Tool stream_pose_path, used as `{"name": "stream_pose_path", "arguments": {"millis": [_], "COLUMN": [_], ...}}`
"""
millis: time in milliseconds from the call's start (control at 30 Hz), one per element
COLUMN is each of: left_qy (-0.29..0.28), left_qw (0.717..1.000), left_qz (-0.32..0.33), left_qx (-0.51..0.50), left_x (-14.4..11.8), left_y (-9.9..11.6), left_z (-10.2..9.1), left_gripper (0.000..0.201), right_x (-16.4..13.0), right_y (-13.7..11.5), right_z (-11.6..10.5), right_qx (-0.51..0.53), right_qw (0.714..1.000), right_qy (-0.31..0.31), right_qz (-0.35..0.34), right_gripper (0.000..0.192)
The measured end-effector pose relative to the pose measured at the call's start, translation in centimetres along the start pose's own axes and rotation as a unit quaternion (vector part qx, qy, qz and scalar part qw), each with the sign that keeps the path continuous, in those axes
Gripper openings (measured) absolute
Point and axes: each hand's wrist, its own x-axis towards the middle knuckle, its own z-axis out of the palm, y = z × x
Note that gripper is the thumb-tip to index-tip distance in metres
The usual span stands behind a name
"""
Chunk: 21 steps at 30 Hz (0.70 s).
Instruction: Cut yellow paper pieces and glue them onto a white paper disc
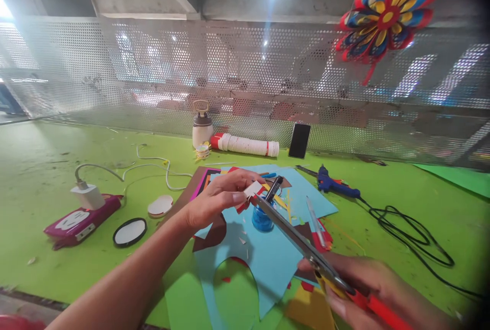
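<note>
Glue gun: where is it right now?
In the head view, the blue glue gun lies on the green table, right of the paper sheets and the phone, with its black cord trailing right.

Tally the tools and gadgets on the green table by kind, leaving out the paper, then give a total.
Scissors, in the right hand: 1
Glue gun: 1
Phone, standing: 1
Power strip: 1
Charger plug: 1
Pen: 1
Total: 6
The left hand holds a small white paper piece at the blades.
</note>
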Motion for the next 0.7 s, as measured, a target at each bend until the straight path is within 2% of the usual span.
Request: {"name": "stream_pose_path", "arguments": {"millis": [100,233,567,700], "left_qy": [0.001,-0.005,-0.019,-0.028], "left_qw": [1.000,1.000,1.000,1.000], "left_qz": [0.008,0.012,0.010,0.013], "left_qx": [0.017,0.013,0.007,-0.002], "left_x": [0.02,0.22,0.17,0.23], "left_y": [0.01,0.18,0.31,0.17], "left_z": [-0.04,0.10,0.19,0.15], "left_gripper": [0.036,0.032,0.032,0.032], "right_x": [0.15,0.33,-0.12,-0.08], "right_y": [0.03,-0.24,0.45,-0.16], "right_z": [-0.18,-0.40,0.07,-0.11], "right_qx": [0.086,0.135,0.126,0.126], "right_qw": [0.994,0.986,0.989,0.989], "right_qy": [-0.066,-0.082,-0.070,-0.057], "right_qz": [0.030,0.047,0.041,0.062], "right_gripper": [0.042,0.043,0.043,0.041]}}
